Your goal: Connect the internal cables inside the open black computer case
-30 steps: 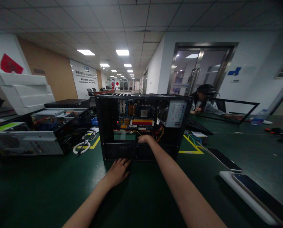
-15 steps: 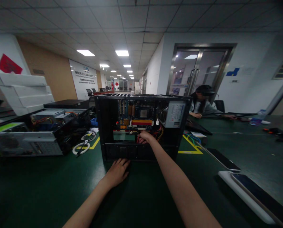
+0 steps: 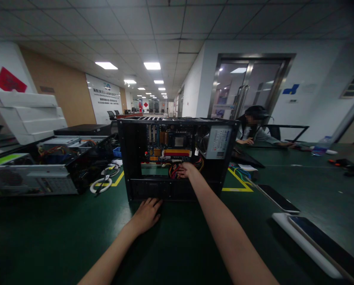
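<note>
An open black computer case (image 3: 177, 190) stands upright on the green table in front of me. Inside it are a motherboard (image 3: 159, 138) with a red and yellow memory slot area and, at upper right, a power supply (image 3: 217, 141) with a fan beside it. My right hand (image 3: 187, 170) reaches into the lower opening, its fingers bent around a bundle of red, black and yellow power cables (image 3: 173, 171); the exact grip is partly hidden. Flat on the table lies my left hand (image 3: 147, 215), fingers spread, fingertips at the case's lower front edge.
A second opened computer case (image 3: 50, 176) lies on the left, near a coiled white cable (image 3: 101, 186). To the right are several flat devices, one a phone-like slab (image 3: 279, 198), and loose coloured wires (image 3: 240, 174). Another person (image 3: 255, 126) sits beyond, near a bottle (image 3: 322, 146).
My right hand has shifted slightly right and up, and more of the cable bundle shows left of its fingers. My left hand stays put. A dark frame now stands raised near the other person.
</note>
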Action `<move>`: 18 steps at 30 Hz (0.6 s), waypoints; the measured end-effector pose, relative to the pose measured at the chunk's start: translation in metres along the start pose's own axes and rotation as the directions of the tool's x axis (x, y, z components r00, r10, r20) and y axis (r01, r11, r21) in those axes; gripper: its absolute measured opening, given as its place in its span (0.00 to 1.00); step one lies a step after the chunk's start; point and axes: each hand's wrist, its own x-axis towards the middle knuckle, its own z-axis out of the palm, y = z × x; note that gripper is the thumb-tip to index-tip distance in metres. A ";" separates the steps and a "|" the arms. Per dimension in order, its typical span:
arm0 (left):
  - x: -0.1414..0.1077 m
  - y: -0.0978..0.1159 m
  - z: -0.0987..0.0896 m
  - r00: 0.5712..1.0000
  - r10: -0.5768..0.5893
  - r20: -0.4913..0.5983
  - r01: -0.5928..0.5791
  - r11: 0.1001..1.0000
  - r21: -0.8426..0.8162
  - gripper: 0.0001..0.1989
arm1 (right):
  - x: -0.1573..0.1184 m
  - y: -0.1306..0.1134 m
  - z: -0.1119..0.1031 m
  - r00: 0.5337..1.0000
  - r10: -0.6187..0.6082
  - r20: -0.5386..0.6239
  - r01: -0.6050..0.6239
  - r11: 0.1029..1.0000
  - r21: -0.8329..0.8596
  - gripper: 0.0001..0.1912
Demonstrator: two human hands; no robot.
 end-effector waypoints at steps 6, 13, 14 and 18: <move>0.000 0.000 0.000 1.000 0.007 -0.006 -0.007 1.000 0.001 0.24 | -0.001 -0.001 -0.002 0.999 0.036 -0.001 -0.036 0.998 0.047 0.09; 0.001 0.001 -0.001 1.000 -0.006 0.016 0.006 1.000 0.003 0.24 | -0.003 -0.002 -0.001 1.000 0.021 0.001 -0.021 0.999 0.030 0.09; 0.001 0.001 -0.001 1.000 -0.002 0.014 0.002 1.000 0.002 0.24 | -0.004 -0.002 -0.001 1.000 0.023 0.001 -0.023 0.999 0.037 0.09; 0.000 0.001 -0.002 1.000 -0.001 0.002 0.001 1.000 -0.006 0.24 | -0.003 -0.002 -0.001 0.999 0.031 -0.006 -0.030 0.994 0.106 0.08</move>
